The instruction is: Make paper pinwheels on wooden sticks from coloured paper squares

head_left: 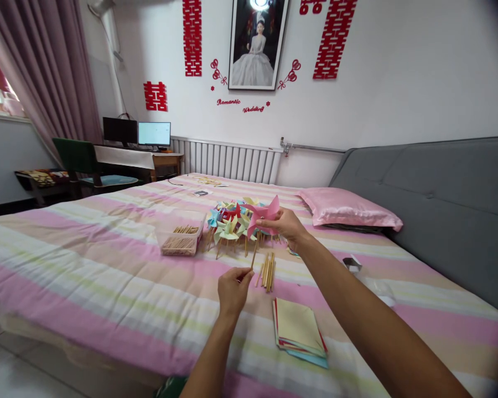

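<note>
A pink paper pinwheel (265, 212) on a thin wooden stick (254, 253) is held up between my hands over the bed. My left hand (234, 288) pinches the lower end of the stick. Higher up, my right hand (285, 225) has its fingers closed on the pink pinwheel's blades. Just behind it stands a cluster of finished pinwheels (227, 229) in pale green, blue and red. Several loose wooden sticks (268, 272) lie to the right of my left hand. A stack of coloured square paper (300, 328) rests nearer to me, with a yellow sheet on top.
A clear plastic box (179, 246) of short sticks sits left of the cluster. Toward the headboard (427, 204) are a pink pillow (351, 208) and a clear plastic bag (377, 288). The striped bed's (108, 309) edge drops to the tiled floor at left. A desk with monitors (154, 135) stands beyond.
</note>
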A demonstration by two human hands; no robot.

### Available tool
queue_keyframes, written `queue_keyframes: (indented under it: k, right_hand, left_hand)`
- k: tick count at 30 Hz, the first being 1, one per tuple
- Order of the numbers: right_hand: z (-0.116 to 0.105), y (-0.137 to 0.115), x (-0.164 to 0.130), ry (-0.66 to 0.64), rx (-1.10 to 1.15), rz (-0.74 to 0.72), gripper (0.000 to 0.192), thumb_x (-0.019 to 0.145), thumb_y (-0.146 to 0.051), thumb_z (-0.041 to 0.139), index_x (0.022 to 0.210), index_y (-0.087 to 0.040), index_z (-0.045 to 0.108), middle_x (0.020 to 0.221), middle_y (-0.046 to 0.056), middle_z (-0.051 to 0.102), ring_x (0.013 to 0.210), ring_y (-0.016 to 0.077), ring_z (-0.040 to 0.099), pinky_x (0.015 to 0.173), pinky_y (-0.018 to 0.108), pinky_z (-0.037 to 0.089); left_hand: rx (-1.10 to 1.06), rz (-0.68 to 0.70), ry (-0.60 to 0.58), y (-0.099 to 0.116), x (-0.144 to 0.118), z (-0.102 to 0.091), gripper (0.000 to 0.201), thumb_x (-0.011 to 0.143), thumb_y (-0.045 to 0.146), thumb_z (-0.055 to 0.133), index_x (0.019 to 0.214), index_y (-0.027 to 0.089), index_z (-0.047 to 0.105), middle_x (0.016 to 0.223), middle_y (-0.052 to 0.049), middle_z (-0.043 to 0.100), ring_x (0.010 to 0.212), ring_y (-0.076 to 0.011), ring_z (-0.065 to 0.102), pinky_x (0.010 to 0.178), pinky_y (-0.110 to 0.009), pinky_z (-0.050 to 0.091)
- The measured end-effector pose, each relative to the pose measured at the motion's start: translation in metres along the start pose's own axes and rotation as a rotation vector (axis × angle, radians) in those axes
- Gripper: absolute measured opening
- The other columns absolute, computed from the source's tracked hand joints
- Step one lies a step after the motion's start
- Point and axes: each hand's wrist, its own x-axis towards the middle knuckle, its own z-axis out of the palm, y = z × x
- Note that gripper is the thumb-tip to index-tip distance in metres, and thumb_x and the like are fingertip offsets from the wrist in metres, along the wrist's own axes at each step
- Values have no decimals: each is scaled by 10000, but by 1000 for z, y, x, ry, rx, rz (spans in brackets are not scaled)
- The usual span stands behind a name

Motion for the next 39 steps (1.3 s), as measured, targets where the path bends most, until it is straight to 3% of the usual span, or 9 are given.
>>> queue_keyframes:
  k: [5,13,17,20,27,35,39]
  right_hand:
    - [1,2,4,1,30,6,533,419,-271,812,900,-94,668,742,53,676,661,175,600,546,267,440]
    - [5,-4,-3,-2,11,8,459,421,-300,823,794,-98,646,654,28,640,605,160,582,519,255,427]
    - [2,-5,-7,-23,90,-32,557,450,-306,819,933,-135,599,826,62,671,743,179,624,628,273,477]
    - [-4,5,-11,109,101,-49,628,483,-324,803,1028,-138,555,964,91,654,872,191,620,727,290,485]
    - [-33,81,-44,269,-29,92,582,559,-386,722,1043,-117,544,987,124,661,920,216,636,775,318,497]
    - [-130,177,-107,494,-267,308,496,570,-395,639,983,-133,565,909,133,690,832,261,665,674,337,507]
    - [-160,206,-138,541,-413,357,379,545,-378,630,854,-160,609,754,86,690,742,255,662,700,354,487]
  left_hand:
    - [5,13,-8,0,0,0,119,707,247,632,756,193,727,709,-33,715,630,-157,643,617,-266,501]
    - [19,15,6,-1,-1,0,140,715,250,623,779,180,727,712,-43,719,615,-153,639,609,-264,503]
    - [27,1,29,-2,2,-4,152,713,263,623,785,176,726,727,-46,722,637,-159,648,627,-265,508]
    - [42,-22,59,-5,8,-11,170,713,274,619,802,174,724,758,-52,727,675,-168,657,650,-270,510]
    - [129,-81,110,-19,20,-25,192,707,298,615,822,192,728,764,-47,732,691,-181,666,673,-282,509]
    - [246,-128,122,-27,27,-22,222,708,313,612,855,189,724,796,-54,735,741,-192,673,694,-279,501]
    - [309,-136,109,-26,29,-15,224,708,327,613,842,188,726,782,-57,734,739,-195,673,685,-278,494]
